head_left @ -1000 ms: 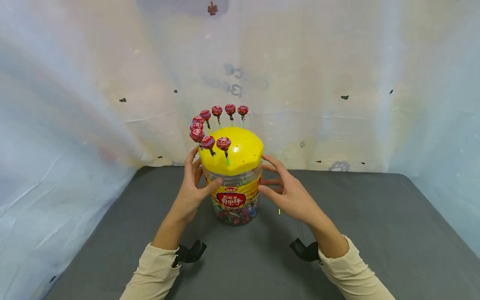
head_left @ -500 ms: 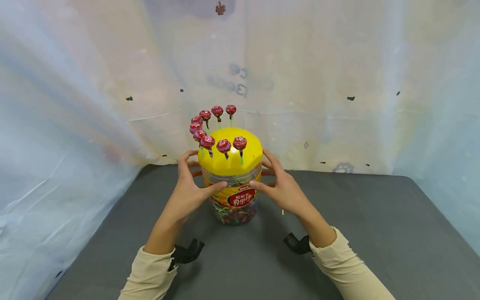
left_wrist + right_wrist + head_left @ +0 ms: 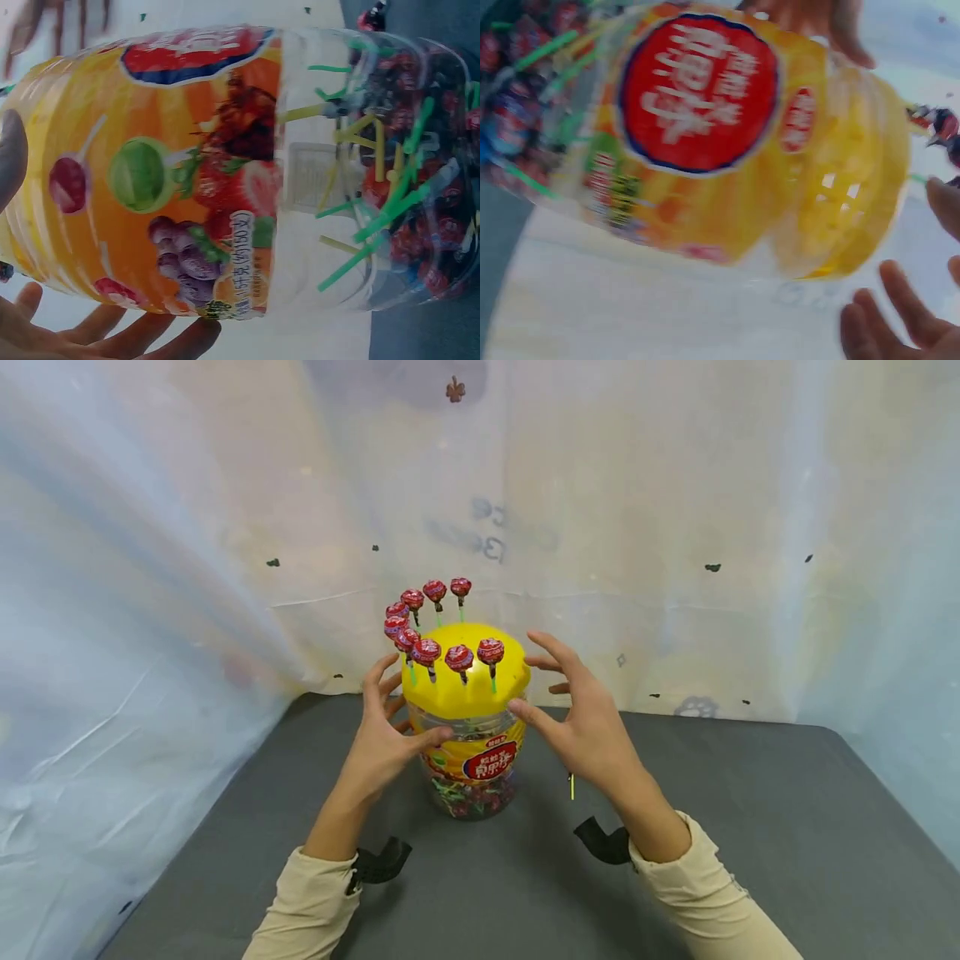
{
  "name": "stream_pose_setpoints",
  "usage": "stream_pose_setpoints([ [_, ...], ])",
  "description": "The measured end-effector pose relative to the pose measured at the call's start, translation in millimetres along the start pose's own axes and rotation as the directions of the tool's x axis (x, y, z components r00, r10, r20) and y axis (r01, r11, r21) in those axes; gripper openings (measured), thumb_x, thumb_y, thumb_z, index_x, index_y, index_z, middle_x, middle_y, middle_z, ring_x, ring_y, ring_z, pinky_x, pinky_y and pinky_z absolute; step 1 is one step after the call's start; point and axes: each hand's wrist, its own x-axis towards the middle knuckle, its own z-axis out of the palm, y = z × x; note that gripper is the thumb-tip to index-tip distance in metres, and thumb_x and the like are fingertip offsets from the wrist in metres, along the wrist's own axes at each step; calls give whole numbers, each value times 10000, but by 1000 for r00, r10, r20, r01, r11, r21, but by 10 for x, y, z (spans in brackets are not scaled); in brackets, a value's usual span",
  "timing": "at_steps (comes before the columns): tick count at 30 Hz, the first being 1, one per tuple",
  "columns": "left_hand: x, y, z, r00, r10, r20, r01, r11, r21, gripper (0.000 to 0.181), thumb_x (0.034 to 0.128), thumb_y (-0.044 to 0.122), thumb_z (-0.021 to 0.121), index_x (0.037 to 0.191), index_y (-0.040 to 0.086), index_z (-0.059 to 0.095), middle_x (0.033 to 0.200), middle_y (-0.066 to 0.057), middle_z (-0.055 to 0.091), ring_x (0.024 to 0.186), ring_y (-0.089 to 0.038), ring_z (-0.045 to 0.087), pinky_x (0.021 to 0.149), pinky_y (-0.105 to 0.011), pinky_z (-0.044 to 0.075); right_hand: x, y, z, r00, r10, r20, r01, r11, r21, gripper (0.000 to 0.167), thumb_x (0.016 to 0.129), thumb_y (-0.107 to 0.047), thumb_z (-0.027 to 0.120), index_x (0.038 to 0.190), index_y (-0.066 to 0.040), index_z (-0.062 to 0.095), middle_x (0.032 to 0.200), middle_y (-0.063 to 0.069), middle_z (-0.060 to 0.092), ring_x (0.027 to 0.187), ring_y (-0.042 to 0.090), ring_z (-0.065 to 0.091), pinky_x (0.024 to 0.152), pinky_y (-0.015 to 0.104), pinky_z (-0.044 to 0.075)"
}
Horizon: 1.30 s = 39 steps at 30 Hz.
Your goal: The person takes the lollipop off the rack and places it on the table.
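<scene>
A: Where does the jar (image 3: 471, 747) stand?

B: Upright on the grey desk (image 3: 720, 810), at twelve o'clock from the person. Its yellow label (image 3: 142, 217) carries a red oval, turned to about five o'clock; wrapped sweets (image 3: 411, 241) with green and yellow sticks lie in the bottom.

A: And on top?

B: A yellow lid (image 3: 471, 640). Red lollipops (image 3: 426, 652) stand on it in a curve, from twelve o'clock back through nine and down to five.

A: What about the hands?

B: The left hand (image 3: 380, 745) is at nine o'clock, its fingers bent round the jar and its thumb across the front. The right hand (image 3: 588, 720), at three o'clock, has its fingers spread wide just beside the lid, and grips nothing.

A: Further out?

B: Pale sleeves (image 3: 309, 893) with black bands (image 3: 382, 862) at the wrists, and beyond the desk, at twelve o'clock, a pale drape (image 3: 622, 602).
</scene>
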Motion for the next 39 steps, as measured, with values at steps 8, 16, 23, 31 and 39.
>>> stream_pose_setpoints([
  [8,-6,6,22,1000,-22,-3,22,1000,2,999,847,199,805,1512,451,104,1605,-56,218,1428,-308,360,1111,-596,381,131,-214,-41,967,-253,-16,253,967,-8,569,918,-146,710,1440,-233,501,1321,-10,637,1121,144,639,832,347,568],
  [16,-25,13,24,1000,-15,6,15,1000,12,982,858,227,795,1512,438,93,1608,-67,207,1428,-321,360,1097,-604,395,167,-157,94,962,-263,-75,263,965,-15,564,894,-110,740,1399,-182,500,1087,43,704,930,148,663,751,333,560],
  [23,-25,4,25,1000,-14,4,14,1000,26,990,852,246,801,1512,452,93,1606,-75,199,1427,-327,361,1093,-602,396,192,-156,135,954,-279,-114,281,960,0,541,894,-87,739,1374,-167,504,1025,59,688,891,159,627,736,335,557],
  [31,-18,4,1,1000,-20,1,20,999,47,1013,846,237,809,1523,431,80,1608,-98,179,1437,-349,336,1096,-620,383,223,-230,97,944,-256,-207,279,956,89,512,914,-76,710,1363,-165,481,941,66,687,848,143,630,693,280,538],
  [39,-18,-11,0,999,-31,16,30,997,64,1025,840,252,814,1512,468,71,1616,-91,165,1456,-350,313,1109,-624,371,24,-130,-18,964,-167,-207,194,973,123,535,902,-53,717,1368,-162,477,926,53,678,826,111,602,690,249,522],
])
